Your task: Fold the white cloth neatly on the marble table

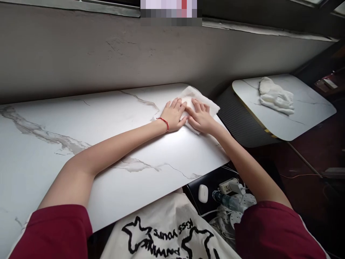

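A white wiping cloth lies spread on the right end of a white marble-patterned tabletop, its far right corner passing the table's edge. My left hand, with a red cord bracelet on the wrist, rests flat on the cloth's left part with its fingers stretched out. Beside it, my right hand presses down on the cloth, fingers apart and slightly bent. The two hands nearly meet at the fingertips. Part of the cloth is hidden under them.
A second marble-patterned table stands to the right with a crumpled white towel on it. Behind runs a grey wall. Below the near edge are a white earbud case, a plastic bottle and power strips with cables.
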